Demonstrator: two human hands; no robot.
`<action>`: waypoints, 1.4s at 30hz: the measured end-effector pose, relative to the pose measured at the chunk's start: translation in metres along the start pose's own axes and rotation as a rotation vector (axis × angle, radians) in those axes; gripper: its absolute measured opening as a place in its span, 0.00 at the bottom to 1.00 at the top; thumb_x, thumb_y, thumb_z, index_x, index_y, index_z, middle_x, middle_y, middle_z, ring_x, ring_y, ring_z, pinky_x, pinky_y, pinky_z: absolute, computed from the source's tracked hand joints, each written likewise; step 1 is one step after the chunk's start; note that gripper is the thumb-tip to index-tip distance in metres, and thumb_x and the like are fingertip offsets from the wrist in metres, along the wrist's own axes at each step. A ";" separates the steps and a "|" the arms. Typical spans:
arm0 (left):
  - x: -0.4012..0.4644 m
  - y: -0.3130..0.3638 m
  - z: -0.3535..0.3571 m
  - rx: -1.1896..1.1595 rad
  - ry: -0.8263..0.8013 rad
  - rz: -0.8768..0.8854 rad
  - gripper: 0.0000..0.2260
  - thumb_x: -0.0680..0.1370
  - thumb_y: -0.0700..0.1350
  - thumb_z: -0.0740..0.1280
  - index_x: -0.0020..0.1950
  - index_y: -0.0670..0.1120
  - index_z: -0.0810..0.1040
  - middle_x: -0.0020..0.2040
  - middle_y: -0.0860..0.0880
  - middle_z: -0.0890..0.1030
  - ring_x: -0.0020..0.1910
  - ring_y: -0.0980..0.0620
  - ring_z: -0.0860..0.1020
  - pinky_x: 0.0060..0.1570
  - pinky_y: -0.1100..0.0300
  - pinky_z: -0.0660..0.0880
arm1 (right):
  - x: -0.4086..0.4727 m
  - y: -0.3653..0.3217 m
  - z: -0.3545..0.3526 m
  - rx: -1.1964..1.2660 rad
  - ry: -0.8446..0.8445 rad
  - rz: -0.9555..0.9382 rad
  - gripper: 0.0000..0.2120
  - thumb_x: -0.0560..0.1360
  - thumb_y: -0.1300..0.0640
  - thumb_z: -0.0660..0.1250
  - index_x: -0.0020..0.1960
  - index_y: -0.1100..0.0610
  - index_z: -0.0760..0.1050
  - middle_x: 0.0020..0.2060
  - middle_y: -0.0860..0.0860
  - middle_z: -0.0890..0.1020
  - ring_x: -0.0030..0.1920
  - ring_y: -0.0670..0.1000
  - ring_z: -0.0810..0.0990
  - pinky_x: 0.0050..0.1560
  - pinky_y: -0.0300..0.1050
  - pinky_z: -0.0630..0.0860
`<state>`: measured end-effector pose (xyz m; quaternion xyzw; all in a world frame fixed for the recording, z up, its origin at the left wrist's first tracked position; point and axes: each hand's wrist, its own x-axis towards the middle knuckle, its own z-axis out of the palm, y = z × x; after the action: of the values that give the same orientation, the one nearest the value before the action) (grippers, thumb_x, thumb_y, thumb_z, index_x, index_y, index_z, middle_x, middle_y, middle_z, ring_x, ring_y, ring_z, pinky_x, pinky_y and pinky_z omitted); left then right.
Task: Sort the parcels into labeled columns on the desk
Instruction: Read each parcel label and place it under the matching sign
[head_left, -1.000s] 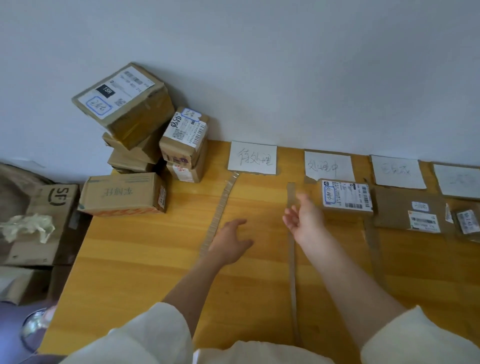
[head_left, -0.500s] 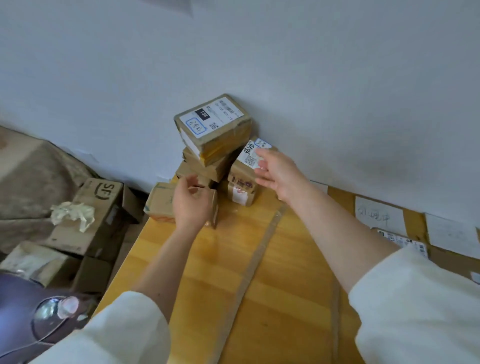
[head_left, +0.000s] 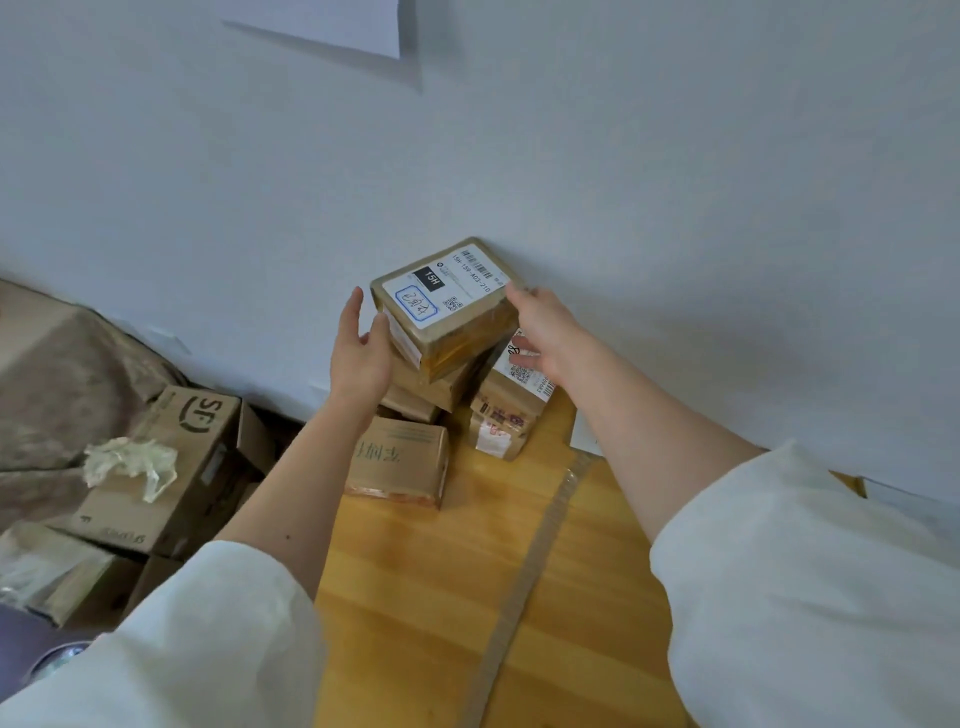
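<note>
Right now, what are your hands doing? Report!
Left hand and right hand flank the top parcel, touching its ends. Not lifted yet. More parcels stacked beneath.

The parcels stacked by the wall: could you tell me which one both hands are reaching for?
The top parcel, tilted, its white label marked 15H. The left hand and right hand flank its two ends; the other parcels lie lower.

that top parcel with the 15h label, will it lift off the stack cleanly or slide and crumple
The top parcel is a taped cardboard box, so it probably stays stiff. Its glossy tape may be slippery; the left hand and right hand flanking it suits that. It sits skewed on the stack, so boxes below might shift.
</note>
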<state>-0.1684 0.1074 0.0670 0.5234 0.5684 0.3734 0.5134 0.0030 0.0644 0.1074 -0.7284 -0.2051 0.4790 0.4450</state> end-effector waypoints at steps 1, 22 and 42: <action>0.003 0.001 0.000 -0.001 -0.016 -0.008 0.22 0.84 0.51 0.55 0.77 0.58 0.58 0.70 0.51 0.69 0.60 0.58 0.67 0.64 0.56 0.67 | 0.000 0.000 0.001 -0.006 -0.005 0.001 0.20 0.82 0.45 0.57 0.72 0.51 0.66 0.61 0.53 0.74 0.61 0.55 0.71 0.66 0.58 0.72; -0.095 -0.027 0.018 -0.112 -0.130 0.166 0.19 0.80 0.53 0.63 0.70 0.55 0.68 0.63 0.55 0.75 0.62 0.58 0.73 0.63 0.46 0.74 | -0.060 0.063 -0.043 0.368 0.010 -0.217 0.31 0.75 0.52 0.71 0.74 0.49 0.63 0.64 0.51 0.79 0.61 0.53 0.80 0.51 0.50 0.78; -0.187 -0.100 0.059 -0.024 -0.541 -0.005 0.14 0.79 0.40 0.66 0.64 0.51 0.73 0.50 0.55 0.80 0.52 0.54 0.77 0.56 0.53 0.75 | -0.143 0.206 -0.125 0.424 0.205 0.077 0.25 0.70 0.37 0.71 0.63 0.45 0.73 0.53 0.49 0.85 0.55 0.56 0.83 0.53 0.58 0.81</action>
<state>-0.1466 -0.0999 -0.0045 0.5966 0.4075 0.2252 0.6537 0.0210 -0.2029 0.0253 -0.6706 -0.0257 0.4517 0.5879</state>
